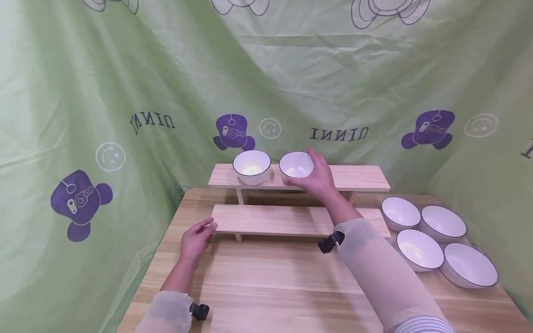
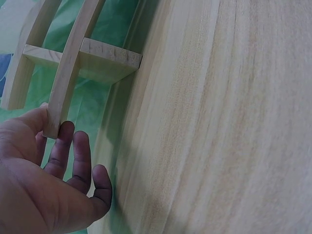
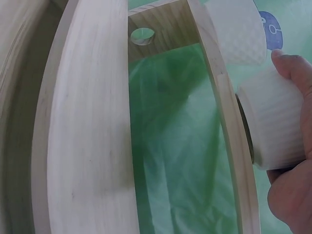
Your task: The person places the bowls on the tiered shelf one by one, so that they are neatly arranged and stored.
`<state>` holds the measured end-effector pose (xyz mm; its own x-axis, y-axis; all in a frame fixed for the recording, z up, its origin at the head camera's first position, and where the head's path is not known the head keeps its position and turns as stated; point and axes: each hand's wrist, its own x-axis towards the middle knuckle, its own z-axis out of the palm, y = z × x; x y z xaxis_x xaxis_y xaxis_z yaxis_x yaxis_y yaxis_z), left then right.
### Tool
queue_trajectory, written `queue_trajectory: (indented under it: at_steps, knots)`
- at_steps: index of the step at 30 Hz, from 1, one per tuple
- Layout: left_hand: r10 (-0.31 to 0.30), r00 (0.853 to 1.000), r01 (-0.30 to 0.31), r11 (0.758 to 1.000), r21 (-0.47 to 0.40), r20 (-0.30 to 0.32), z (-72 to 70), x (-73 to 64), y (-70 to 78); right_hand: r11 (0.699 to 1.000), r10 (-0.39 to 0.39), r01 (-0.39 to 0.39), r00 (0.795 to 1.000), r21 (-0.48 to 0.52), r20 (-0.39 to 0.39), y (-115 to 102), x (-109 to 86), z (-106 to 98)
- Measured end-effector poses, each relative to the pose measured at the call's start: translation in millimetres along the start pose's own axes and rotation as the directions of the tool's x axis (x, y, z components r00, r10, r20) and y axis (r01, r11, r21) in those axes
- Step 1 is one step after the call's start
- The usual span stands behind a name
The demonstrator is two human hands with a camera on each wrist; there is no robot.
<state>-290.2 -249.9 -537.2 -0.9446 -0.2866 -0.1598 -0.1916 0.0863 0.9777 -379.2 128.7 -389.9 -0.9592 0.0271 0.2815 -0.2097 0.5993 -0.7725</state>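
One white bowl (image 1: 251, 167) stands on the upper shelf (image 1: 360, 178), toward its left end, and a second bowl (image 1: 294, 165) is just to the right of it, gripped between the thumb and fingers of the person's right hand (image 1: 318, 179). From where I stand, I can't tell whether that second one bears fully on the wood. Below and nearer runs one lower shelf (image 1: 283, 219), its left end pinched by the left hand (image 1: 195, 243); the two hands are well apart. Four more bowls (image 1: 420, 249) sit on the right of the counter (image 1: 258, 286), grouped two by two, which makes six, all white with dark rims. Two black wrist cameras (image 1: 200, 311) are strapped on, one per arm. Behind hangs a green curtain (image 1: 287, 78) bearing three purple figures (image 1: 234, 132).
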Motion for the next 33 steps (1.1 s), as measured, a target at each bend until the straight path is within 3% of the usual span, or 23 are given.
queue_trajectory:
  at_steps: [18,33]
  knots:
    - [-0.001,1.000,0.001,1.000,-0.014,0.009,2.1,1.5,-0.9,0.999,0.030,-0.031,0.999,0.028,0.019,3.9,7.9,5.9]
    - [0.008,1.000,-0.007,1.000,-0.027,0.007,1.4,4.1,-4.5,0.999,-0.028,0.028,0.999,0.022,0.029,12.2,-0.3,-3.4]
